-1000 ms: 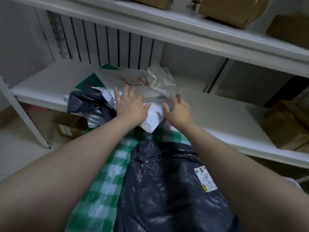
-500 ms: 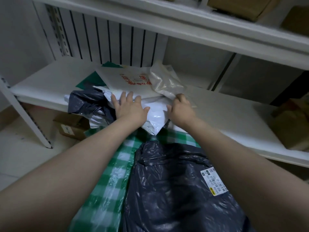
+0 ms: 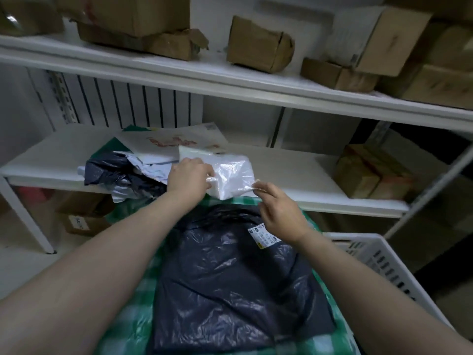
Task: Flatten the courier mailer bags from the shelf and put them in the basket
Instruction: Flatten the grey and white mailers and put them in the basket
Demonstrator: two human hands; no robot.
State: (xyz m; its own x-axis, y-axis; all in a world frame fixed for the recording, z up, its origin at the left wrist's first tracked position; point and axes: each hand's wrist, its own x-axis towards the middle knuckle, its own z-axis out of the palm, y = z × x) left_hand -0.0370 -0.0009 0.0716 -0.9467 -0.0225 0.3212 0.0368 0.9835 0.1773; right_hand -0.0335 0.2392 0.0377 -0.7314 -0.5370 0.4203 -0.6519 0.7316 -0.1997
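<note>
White shelf [image 3: 294,172], crumpled glossy white mailer [image 3: 230,172]

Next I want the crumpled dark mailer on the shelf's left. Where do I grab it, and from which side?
On the dark mailer, pinch the bunched fold hanging over the shelf front edge, coming from the front-left. That part sticks out free; its right side seems tucked under the pale bags. Left hand and right hand hold the white mailer.
</note>
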